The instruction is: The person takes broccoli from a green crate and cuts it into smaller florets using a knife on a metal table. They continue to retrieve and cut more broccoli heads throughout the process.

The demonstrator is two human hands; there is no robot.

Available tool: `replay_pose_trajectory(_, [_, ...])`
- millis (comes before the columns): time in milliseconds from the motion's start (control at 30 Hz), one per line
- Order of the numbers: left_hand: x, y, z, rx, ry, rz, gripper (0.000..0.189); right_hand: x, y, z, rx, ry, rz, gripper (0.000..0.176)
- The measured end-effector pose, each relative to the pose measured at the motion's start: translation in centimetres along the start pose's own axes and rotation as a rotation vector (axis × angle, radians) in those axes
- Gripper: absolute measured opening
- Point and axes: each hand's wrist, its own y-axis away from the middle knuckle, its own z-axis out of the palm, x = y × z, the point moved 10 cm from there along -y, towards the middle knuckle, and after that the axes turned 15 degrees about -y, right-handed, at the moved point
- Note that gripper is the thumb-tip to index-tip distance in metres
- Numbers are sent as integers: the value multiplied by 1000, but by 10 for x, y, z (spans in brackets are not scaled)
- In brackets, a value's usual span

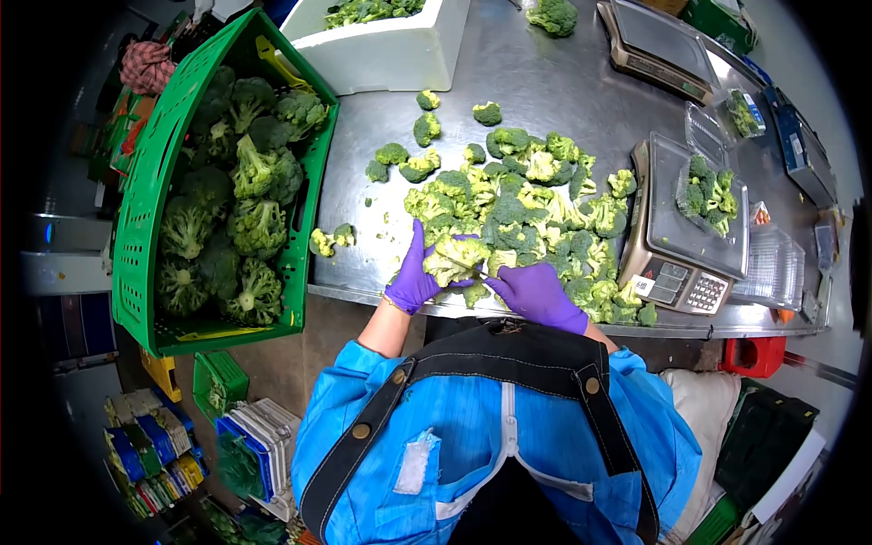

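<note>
At the near edge of the steel table point(363, 263), my left hand point(418, 277), in a purple glove, holds a broccoli head point(454, 259) with its pale stems facing up. My right hand point(536, 295), also gloved in purple, is closed around the handle of a small knife point(480, 275), its blade against the stems. Most of the handle is hidden inside the fist. Just beyond my hands lies a wide heap of cut broccoli florets point(518, 200). Several loose florets point(427, 127) lie to the heap's left and behind it.
A green crate point(141, 218) of whole broccoli stands at the left. Behind is a white foam box point(391, 54) with broccoli. To the right, a scale point(672, 263) bears a filled clear tray point(708, 195), beside empty clear trays point(772, 263). Another scale point(658, 45) sits farther back.
</note>
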Motion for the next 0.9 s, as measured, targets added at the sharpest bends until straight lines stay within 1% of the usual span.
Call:
replay_pose_trajectory(67, [5,2,-3,15,-41,7,95,0,0,5,-80,54,43,37])
replay_pose_trajectory(100, [7,4,-5,31,-81,18,98,-1,0,7,-80,54,44,37])
replay_pose_trajectory(133, [7,4,3,-46,-73,17,101,-2,-1,9,-48,5,29,36])
replay_pose_trajectory(167, [6,4,4,-45,-71,17,101,-4,-1,11,-18,-43,14,36])
replay_pose_trajectory(233, [6,5,22,-112,140,23,105,-7,-3,18,-2,-46,-7,36])
replay_pose_trajectory(267, [8,5,24,-156,150,59,106,-9,-4,18,19,-49,-27,36])
replay_pose_trajectory(367, [6,3,23,-154,174,81,106,-6,-4,17,39,-48,5,37])
replay_pose_trajectory(400, [8,4,25,-184,181,108,100,-8,-4,15,39,-48,8,37])
replay_pose_trajectory(433, [7,4,25,-184,183,107,100,-8,-5,12,20,-23,58,36])
replay_pose_trajectory(467, [13,6,19,-118,-18,179,95,-6,-6,11,2,2,106,36])
replay_pose_trajectory(500, [20,9,14,-50,-221,251,90,-5,-6,11,3,2,106,36])
replay_pose_trajectory(533, [16,14,-8,148,-242,202,79,-5,-6,11,18,26,85,38])
replay_pose_trajectory(567, [13,13,-12,148,-244,201,79,-4,-6,12,33,49,64,41])
replay_pose_trajectory(633, [0,7,-16,29,-146,179,89,2,-8,24,13,-2,41,41])
replay_pose_trajectory(667, [-12,9,-34,108,-79,191,82,3,-8,29,-9,-52,15,41])
replay_pose_trajectory(700, [2,12,10,-157,-63,221,79,3,-7,30,-8,-54,16,41])
replay_pose_trajectory(767, [1,7,10,-132,-122,192,79,1,-8,21,64,-76,-14,42])
replay_pose_trajectory(800, [4,6,10,-132,-123,191,79,4,-8,20,52,-66,20,41])
replay_pose_trajectory(833, [4,3,12,-139,-203,168,73,8,-7,24,53,-65,20,41])
replay_pose_trajectory(867, [3,1,15,-146,-283,147,67,17,-5,28,80,-218,36,43])
replay_pose_trajectory(900, [6,8,19,-149,-283,151,67,24,-5,29,107,-371,51,44])
